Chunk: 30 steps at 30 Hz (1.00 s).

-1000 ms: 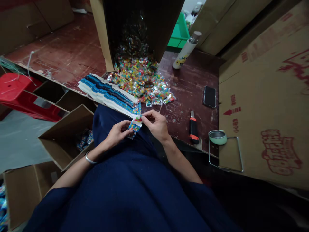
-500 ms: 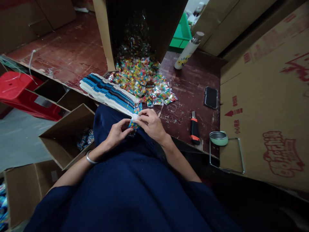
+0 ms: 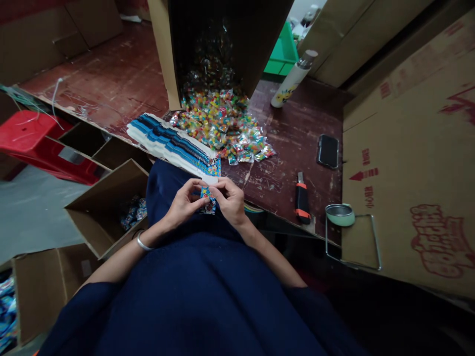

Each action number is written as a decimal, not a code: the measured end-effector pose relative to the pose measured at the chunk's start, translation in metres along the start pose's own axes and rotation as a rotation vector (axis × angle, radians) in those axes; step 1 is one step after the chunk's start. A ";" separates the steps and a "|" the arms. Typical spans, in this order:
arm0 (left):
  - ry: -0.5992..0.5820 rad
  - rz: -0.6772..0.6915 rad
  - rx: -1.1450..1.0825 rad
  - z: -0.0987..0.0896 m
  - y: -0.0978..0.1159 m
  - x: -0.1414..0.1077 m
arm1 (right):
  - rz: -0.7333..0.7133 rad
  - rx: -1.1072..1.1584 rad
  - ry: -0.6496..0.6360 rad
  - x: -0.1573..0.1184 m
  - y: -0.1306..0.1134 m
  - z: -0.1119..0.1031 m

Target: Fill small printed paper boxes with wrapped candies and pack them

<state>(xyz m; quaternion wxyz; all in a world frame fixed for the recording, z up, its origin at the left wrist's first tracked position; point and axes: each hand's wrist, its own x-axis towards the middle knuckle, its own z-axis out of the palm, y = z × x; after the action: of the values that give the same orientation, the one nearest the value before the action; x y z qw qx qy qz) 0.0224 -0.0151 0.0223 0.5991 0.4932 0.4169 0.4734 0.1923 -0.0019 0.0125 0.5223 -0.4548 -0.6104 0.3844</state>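
Observation:
Between my two hands is a small blue printed packet (image 3: 208, 194) with a white flap at its top. My left hand (image 3: 184, 201) pinches its left side, and my right hand (image 3: 230, 200) pinches its right side with the thumb on the front. Just beyond the hands, a long fanned row of blue and white packets (image 3: 166, 141) lies along the table edge. Behind that row, a heap of clear bags with colourful candies (image 3: 222, 123) spills from an open cardboard box (image 3: 160, 54).
On the dark red table (image 3: 260, 185) are a white bottle (image 3: 293, 81), a phone (image 3: 328, 151) and an orange-black cutter (image 3: 302, 200). A green cup (image 3: 340, 215) sits in a wire holder at right. An open box (image 3: 100, 212) with packets and a red stool (image 3: 33, 141) are at left.
My right hand has moved down and closer to my left hand, its thumb now on the packet's front. The packet is lower, with its white flap standing above the fingers.

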 end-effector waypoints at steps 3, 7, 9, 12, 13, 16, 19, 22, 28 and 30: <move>0.039 -0.010 -0.055 0.001 0.001 0.002 | 0.024 0.087 0.059 0.002 -0.003 0.004; 0.067 -0.035 -0.046 -0.001 0.002 0.000 | 0.057 0.177 -0.025 0.009 -0.012 0.003; 0.066 -0.035 0.010 -0.003 0.003 -0.001 | 0.108 0.189 -0.090 0.015 -0.015 0.000; 0.042 -0.042 0.078 -0.006 0.005 -0.001 | 0.206 0.147 -0.149 0.023 -0.018 -0.005; 0.027 -0.045 0.091 -0.008 0.005 -0.001 | 0.222 0.122 -0.159 0.026 -0.018 -0.007; -0.022 -0.042 0.098 -0.011 0.008 -0.001 | 0.228 0.077 -0.172 0.034 -0.018 -0.010; -0.049 -0.042 0.084 -0.014 0.011 -0.002 | 0.213 0.071 -0.192 0.038 -0.017 -0.011; -0.043 -0.043 0.076 -0.014 0.010 -0.003 | 0.137 0.064 -0.202 0.035 -0.019 -0.010; -0.028 -0.055 0.119 -0.022 0.012 0.003 | -0.013 -0.003 -0.307 0.028 -0.015 -0.018; -0.042 -0.051 0.282 -0.041 0.021 0.007 | -0.032 -0.127 -0.335 0.033 -0.004 -0.026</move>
<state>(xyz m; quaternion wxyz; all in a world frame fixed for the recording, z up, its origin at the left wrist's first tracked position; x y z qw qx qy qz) -0.0193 0.0014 0.0354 0.5444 0.5713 0.4792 0.3843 0.2157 0.0284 0.0304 0.3897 -0.4065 -0.7191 0.4071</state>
